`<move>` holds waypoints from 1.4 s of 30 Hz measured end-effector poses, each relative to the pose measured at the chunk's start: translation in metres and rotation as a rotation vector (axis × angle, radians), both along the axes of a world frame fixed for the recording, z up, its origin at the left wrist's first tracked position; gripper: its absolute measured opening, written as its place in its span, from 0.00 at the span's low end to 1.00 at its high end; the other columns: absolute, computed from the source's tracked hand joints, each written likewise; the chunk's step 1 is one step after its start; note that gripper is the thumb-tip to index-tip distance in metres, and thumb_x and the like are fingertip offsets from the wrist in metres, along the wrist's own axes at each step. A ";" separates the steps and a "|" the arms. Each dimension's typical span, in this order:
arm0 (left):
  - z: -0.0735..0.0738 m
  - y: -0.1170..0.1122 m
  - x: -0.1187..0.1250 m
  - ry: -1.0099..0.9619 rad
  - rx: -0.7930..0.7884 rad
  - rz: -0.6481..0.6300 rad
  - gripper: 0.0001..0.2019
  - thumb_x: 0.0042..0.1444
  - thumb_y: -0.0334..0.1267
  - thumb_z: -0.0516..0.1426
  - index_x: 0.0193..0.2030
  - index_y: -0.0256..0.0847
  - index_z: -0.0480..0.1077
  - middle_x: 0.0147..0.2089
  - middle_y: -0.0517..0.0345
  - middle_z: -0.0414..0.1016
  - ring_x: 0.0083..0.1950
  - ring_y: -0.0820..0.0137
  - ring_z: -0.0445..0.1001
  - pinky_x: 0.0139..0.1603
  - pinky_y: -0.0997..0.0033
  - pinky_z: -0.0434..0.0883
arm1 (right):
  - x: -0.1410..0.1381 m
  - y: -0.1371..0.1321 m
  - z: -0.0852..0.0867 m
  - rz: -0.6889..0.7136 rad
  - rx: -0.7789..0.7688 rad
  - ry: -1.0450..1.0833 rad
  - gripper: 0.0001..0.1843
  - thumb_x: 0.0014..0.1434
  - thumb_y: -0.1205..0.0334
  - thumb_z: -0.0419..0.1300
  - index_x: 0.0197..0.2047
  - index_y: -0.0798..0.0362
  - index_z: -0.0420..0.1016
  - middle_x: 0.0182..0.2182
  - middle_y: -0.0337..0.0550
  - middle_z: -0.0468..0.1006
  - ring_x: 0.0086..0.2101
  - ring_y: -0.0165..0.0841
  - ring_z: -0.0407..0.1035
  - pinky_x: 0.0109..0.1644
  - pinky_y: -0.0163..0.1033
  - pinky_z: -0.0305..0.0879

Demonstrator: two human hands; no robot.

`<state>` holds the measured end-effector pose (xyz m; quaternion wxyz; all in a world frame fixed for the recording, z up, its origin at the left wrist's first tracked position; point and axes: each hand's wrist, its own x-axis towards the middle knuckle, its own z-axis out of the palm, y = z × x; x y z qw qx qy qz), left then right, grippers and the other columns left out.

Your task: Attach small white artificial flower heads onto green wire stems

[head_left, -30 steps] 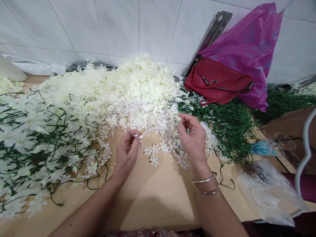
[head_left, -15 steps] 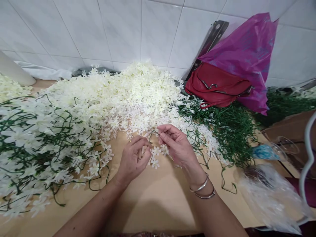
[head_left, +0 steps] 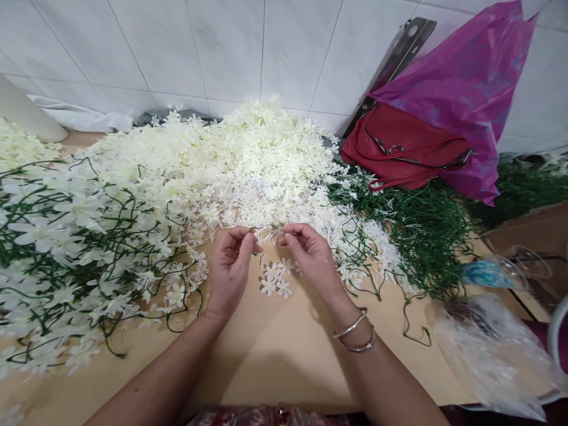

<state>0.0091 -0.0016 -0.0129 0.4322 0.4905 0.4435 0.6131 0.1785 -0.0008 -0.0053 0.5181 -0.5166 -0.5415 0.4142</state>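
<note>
My left hand (head_left: 231, 269) and my right hand (head_left: 311, 255) face each other above the table, fingertips pinched and a small gap between them. A thin green plastic stem (head_left: 276, 226) shows in that gap, with an end at each hand's fingers; most of it is hidden. Just below my fingers, several loose white artificial flowers (head_left: 276, 279) lie on the tabletop. Behind the hands rises a big heap of cream-white artificial flowers (head_left: 266, 148). Two silver bangles (head_left: 355, 331) circle my right wrist.
White flowers on green stems (head_left: 89, 248) are piled at the left. Bare green stems (head_left: 426, 231) lie at the right, below a red handbag (head_left: 399, 145) and a purple plastic bag (head_left: 470, 89). A clear plastic bag (head_left: 492, 349) sits at the right edge, and a tiled wall (head_left: 231, 47) stands behind.
My left hand has turned and risen slightly, its fingertips now level with the right hand's. The stem, curved before, now stretches between both hands. The view has shifted a little.
</note>
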 end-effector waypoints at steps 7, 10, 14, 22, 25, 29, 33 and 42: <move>-0.001 0.004 0.000 -0.119 -0.053 0.001 0.11 0.65 0.46 0.64 0.42 0.41 0.74 0.37 0.58 0.78 0.39 0.72 0.79 0.45 0.72 0.75 | -0.016 0.004 -0.009 -0.049 0.114 -0.662 0.05 0.67 0.63 0.63 0.37 0.50 0.74 0.40 0.46 0.74 0.39 0.40 0.71 0.45 0.47 0.69; -0.004 0.005 0.001 -0.199 -0.107 -0.018 0.11 0.63 0.47 0.66 0.41 0.41 0.75 0.46 0.54 0.81 0.46 0.70 0.81 0.47 0.72 0.75 | -0.014 0.005 -0.010 -0.035 0.134 -0.721 0.09 0.69 0.68 0.56 0.36 0.50 0.72 0.37 0.46 0.74 0.38 0.41 0.70 0.44 0.47 0.67; -0.005 0.007 0.000 -0.403 -0.192 -0.085 0.11 0.63 0.45 0.67 0.40 0.41 0.73 0.50 0.53 0.84 0.48 0.69 0.83 0.49 0.72 0.76 | -0.003 0.004 -0.008 -0.111 0.159 -0.612 0.08 0.68 0.68 0.55 0.36 0.49 0.70 0.36 0.43 0.75 0.37 0.39 0.69 0.42 0.44 0.66; -0.003 0.005 0.001 -0.501 -0.217 -0.195 0.10 0.63 0.43 0.66 0.41 0.42 0.71 0.45 0.55 0.86 0.42 0.69 0.85 0.48 0.68 0.78 | -0.001 0.004 -0.007 -0.147 0.035 -0.042 0.06 0.66 0.57 0.63 0.41 0.50 0.73 0.32 0.38 0.75 0.34 0.34 0.71 0.42 0.40 0.67; -0.003 0.005 0.001 -0.465 -0.211 -0.220 0.10 0.63 0.44 0.65 0.41 0.42 0.72 0.45 0.53 0.85 0.43 0.68 0.84 0.49 0.66 0.78 | -0.003 0.005 -0.005 -0.132 0.016 0.110 0.08 0.63 0.56 0.67 0.40 0.49 0.73 0.31 0.36 0.75 0.33 0.32 0.71 0.42 0.39 0.68; -0.004 0.005 0.000 -0.320 -0.185 -0.160 0.13 0.64 0.49 0.64 0.41 0.42 0.73 0.44 0.52 0.84 0.42 0.67 0.82 0.50 0.65 0.77 | -0.001 0.006 -0.001 -0.135 -0.002 0.193 0.12 0.59 0.56 0.70 0.43 0.49 0.76 0.32 0.37 0.78 0.33 0.32 0.73 0.42 0.39 0.71; -0.005 0.004 -0.003 -0.105 -0.146 -0.113 0.16 0.66 0.53 0.61 0.38 0.42 0.75 0.38 0.55 0.80 0.38 0.69 0.78 0.48 0.67 0.76 | 0.001 0.005 0.004 -0.157 0.002 0.174 0.10 0.60 0.55 0.69 0.42 0.49 0.77 0.33 0.37 0.78 0.33 0.33 0.73 0.43 0.40 0.72; -0.004 0.005 -0.004 0.624 0.071 0.031 0.09 0.68 0.43 0.58 0.40 0.41 0.74 0.38 0.53 0.73 0.37 0.64 0.73 0.41 0.63 0.71 | 0.000 0.005 0.006 -0.208 0.078 0.180 0.08 0.61 0.57 0.68 0.38 0.50 0.75 0.34 0.38 0.78 0.33 0.32 0.71 0.44 0.41 0.69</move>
